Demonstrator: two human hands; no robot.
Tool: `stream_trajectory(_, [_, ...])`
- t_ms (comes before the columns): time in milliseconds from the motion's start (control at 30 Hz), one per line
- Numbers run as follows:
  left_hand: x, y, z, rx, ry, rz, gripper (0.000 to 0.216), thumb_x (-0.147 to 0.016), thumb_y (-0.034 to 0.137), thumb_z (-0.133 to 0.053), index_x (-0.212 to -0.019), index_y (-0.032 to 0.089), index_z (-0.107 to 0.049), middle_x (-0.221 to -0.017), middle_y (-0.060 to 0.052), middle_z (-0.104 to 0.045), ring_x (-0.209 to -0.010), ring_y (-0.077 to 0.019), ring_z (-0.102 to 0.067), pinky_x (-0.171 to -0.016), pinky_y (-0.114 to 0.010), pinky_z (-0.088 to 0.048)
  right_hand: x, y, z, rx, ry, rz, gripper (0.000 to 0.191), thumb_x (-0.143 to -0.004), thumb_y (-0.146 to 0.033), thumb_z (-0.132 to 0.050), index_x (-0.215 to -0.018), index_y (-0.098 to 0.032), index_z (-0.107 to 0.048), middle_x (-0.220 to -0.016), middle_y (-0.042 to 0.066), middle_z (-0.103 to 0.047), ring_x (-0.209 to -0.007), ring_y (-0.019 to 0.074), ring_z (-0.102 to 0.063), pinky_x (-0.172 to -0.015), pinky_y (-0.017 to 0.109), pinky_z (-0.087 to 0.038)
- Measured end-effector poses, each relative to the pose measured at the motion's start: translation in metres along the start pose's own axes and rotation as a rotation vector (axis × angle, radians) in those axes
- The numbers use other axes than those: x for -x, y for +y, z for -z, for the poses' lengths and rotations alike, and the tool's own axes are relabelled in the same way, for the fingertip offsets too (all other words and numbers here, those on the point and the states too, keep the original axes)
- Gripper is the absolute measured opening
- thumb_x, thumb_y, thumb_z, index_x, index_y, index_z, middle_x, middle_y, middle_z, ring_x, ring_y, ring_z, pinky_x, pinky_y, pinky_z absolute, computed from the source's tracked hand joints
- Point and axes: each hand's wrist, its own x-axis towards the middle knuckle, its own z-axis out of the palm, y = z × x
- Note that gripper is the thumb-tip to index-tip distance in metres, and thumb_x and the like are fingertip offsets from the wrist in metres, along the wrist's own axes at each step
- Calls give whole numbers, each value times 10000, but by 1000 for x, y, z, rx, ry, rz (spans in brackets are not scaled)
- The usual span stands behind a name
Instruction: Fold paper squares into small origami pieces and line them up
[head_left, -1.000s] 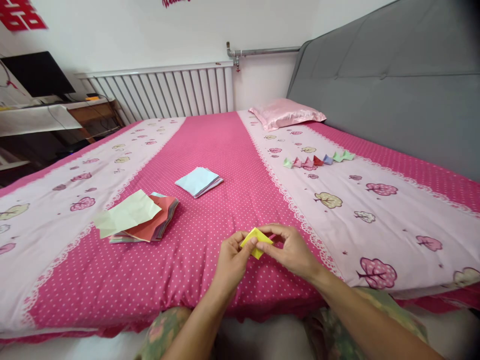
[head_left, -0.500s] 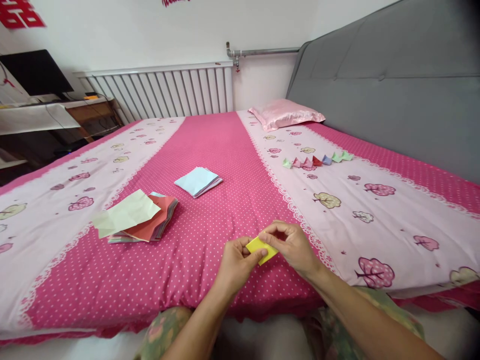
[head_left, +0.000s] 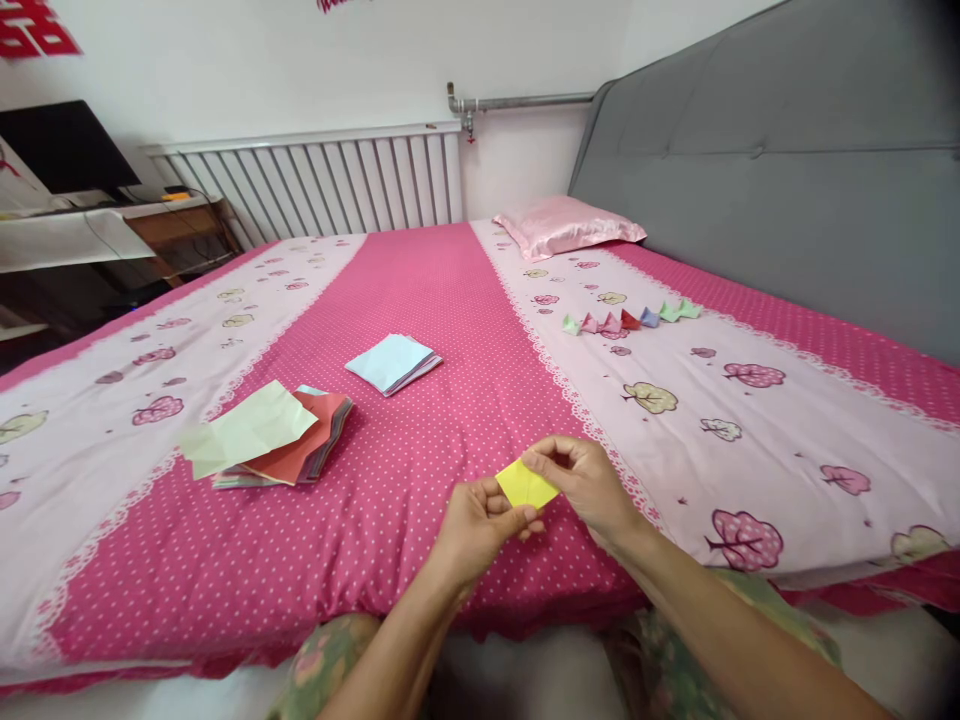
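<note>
Between my two hands is a small folded piece of yellow paper (head_left: 526, 485), held above the near part of the bed. My left hand (head_left: 480, 520) pinches its lower left side, with the thumb along the bottom corner and fingers behind. With thumb and index finger, my right hand (head_left: 581, 480) grips the upper right edge. A faint crease shows on the yellow face. Farther off to the right, several small folded paper shapes (head_left: 630, 320) in green, pink, red and blue stand in a row on the bedspread.
A stack of light blue paper squares (head_left: 394, 362) lies on the pink bedspread (head_left: 420, 270). Left of it rests a looser pile of paper sheets (head_left: 259, 430), pale green and red on top. A pink pillow (head_left: 566, 228) lies by the grey headboard (head_left: 787, 180). Behind stands a radiator (head_left: 322, 185).
The yellow paper has turned in my hands and shows more of its face. My left thumb has slid down towards its lower corner. The view has shifted slightly.
</note>
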Motion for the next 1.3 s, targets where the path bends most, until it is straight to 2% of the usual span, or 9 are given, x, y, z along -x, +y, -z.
stream_trajectory(300, [-1, -4, 2, -56, 15, 13, 282, -537, 257, -763, -679, 56, -625, -556, -74, -658, -487, -114, -611, -455, -161, -434, -1, 3, 2, 33, -9, 19, 179, -702, -317, -640, -672, -141, -618, -615, 7, -589, -549, 103, -501, -509, 219, -399])
stream_trajectory(400, [-2, -4, 4, -32, 22, -2, 273, -552, 253, -756, -698, 60, -630, -597, -84, -672, -493, -109, -611, -461, -160, -436, -1, 1, 2, -28, -74, -17, 175, -715, -321, -628, -715, -147, -615, -635, -1, -589, -571, 104, -520, -531, 216, -411])
stream_trajectory(567, [-3, 0, 9, 9, 77, -47, 250, -559, 245, -753, -710, 76, -647, -586, -57, -666, -515, -99, -612, -488, -152, -441, 0, -2, 0, -50, -226, -11, 187, -729, -318, -616, -804, -147, -628, -741, 23, -631, -717, 145, -579, -674, 260, -449])
stream_trajectory(733, [-3, 0, 9, -39, 72, -64, 255, -588, 274, -732, -745, 88, -656, -591, -46, -660, -535, -105, -608, -509, -166, -437, 0, 2, 0, -27, -203, -28, 184, -692, -316, -649, -748, -142, -627, -704, 20, -635, -648, 137, -574, -620, 250, -445])
stream_trajectory(833, [-3, 0, 9, -100, 77, -130, 267, -596, 306, -719, -747, 93, -663, -612, -39, -659, -540, -106, -588, -519, -181, -422, -1, 4, 1, -13, -190, -47, 186, -663, -315, -670, -720, -143, -626, -672, 12, -629, -625, 133, -572, -603, 245, -441])
stream_trajectory(967, [-5, 3, 14, -171, 150, -207, 261, -599, 335, -709, -689, 94, -666, -585, -33, -639, -518, -101, -549, -504, -189, -391, -1, 2, 2, 16, -275, -98, 228, -637, -331, -684, -745, -139, -629, -711, 29, -641, -666, 147, -591, -635, 266, -450])
stream_trajectory(1100, [-5, 5, 18, -145, 151, -168, 280, -630, 346, -685, -754, 95, -680, -608, -49, -646, -535, -111, -549, -520, -204, -395, 0, -1, 1, 74, -323, -131, 297, -599, -322, -713, -802, -147, -587, -692, 9, -617, -613, 124, -569, -586, 251, -438])
stream_trajectory(1200, [-4, 5, 19, -135, 143, -148, 278, -641, 347, -675, -741, 89, -689, -576, -46, -634, -508, -100, -522, -505, -199, -376, 2, -1, 1, 92, -331, -112, 319, -616, -287, -706, -859, -173, -533, -618, -36, -565, -549, 96, -520, -524, 217, -398])
stream_trajectory(1300, [-5, 5, 21, -92, 187, -162, 266, -627, 339, -688, -719, 89, -691, -552, -37, -622, -488, -90, -502, -496, -194, -365, 3, -3, 1, 115, -340, -34, 255, -689, -263, -646, -905, -189, -533, -580, -56, -520, -518, 80, -480, -503, 202, -372])
